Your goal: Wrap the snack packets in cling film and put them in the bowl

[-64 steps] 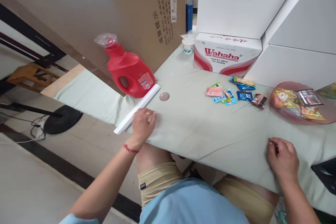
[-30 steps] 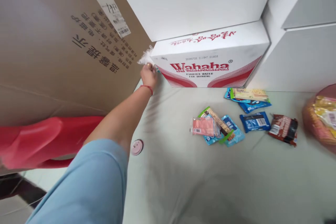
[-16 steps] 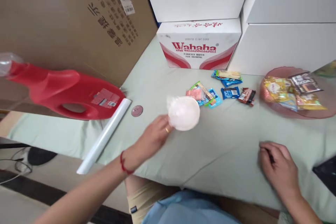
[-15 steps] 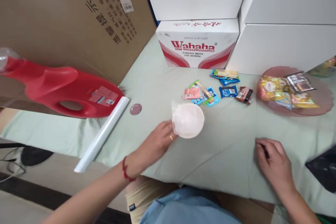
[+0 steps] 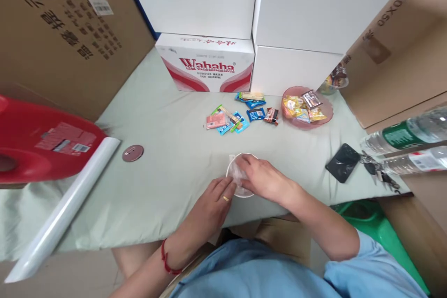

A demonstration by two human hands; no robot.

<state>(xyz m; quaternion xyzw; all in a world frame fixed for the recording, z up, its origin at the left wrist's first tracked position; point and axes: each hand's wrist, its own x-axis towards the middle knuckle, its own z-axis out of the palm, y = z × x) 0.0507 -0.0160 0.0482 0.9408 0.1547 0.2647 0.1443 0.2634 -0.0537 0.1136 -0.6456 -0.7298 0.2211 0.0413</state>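
A white round paper cup [image 5: 244, 195], its mouth facing up at me, is near the table's front edge between my hands. Thin clear plastic [image 5: 235, 178] shows inside its rim. My left hand [image 5: 214, 202], with a gold ring and a red wrist cord, grips the near left side of the cup, fingertips at the rim. From the right, my right hand [image 5: 265, 179] dips its bent fingers into the mouth and closes on the plastic. The fingertips are partly hidden.
Snack packets [image 5: 226, 120] lie beyond the cup, beside a pink bowl [image 5: 330, 111] of more packets. A brown disc [image 5: 132, 152], white roll [image 5: 70, 205] and red jug [image 5: 45, 144] are left. A dark pouch [image 5: 344, 163], keys [image 5: 380, 174] and bottles [image 5: 405, 135] are right.
My right hand has come from the table at the right to the cup, its fingers now inside. The cup has moved nearer the front edge. My view has turned right.
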